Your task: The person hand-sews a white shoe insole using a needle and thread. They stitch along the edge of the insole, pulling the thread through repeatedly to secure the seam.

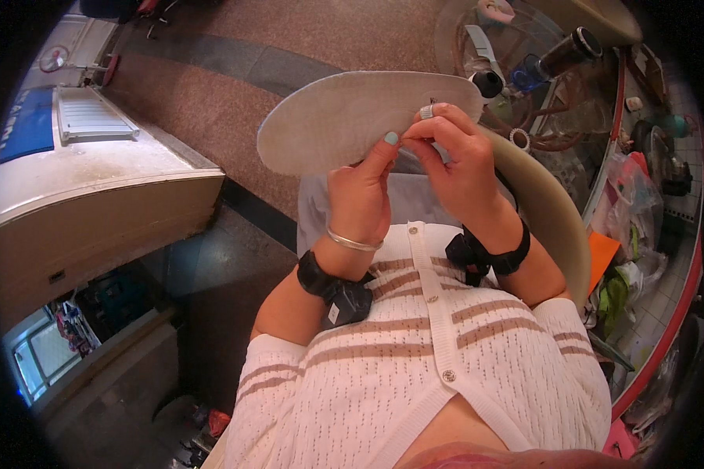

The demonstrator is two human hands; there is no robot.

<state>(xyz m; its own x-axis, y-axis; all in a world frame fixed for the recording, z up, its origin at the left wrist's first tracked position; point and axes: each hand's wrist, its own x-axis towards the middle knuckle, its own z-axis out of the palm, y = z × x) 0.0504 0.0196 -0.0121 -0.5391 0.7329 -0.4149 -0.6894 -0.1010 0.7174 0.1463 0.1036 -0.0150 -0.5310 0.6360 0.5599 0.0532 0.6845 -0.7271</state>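
Note:
A pale, flat shoe insole (328, 121) with a thin bluish edge is held out in front of my body, above my lap. My left hand (360, 195) grips its near edge, the thumb with its light-blue nail lying on top and the other fingers hidden beneath. Right beside that thumb, my right hand (461, 168) is closed in a pinch at the insole's near edge. Whatever lies between those fingertips is too small to make out. A wide silver ring (426, 112) sits on a finger of the right hand.
At the upper right, a round glass table (465, 59) bears a dark tumbler (571, 51) and other items. A curved chair back (551, 207) is close to my right arm. Plastic bags (633, 199) lie farther right. A white-topped counter (125, 168) stands at the left.

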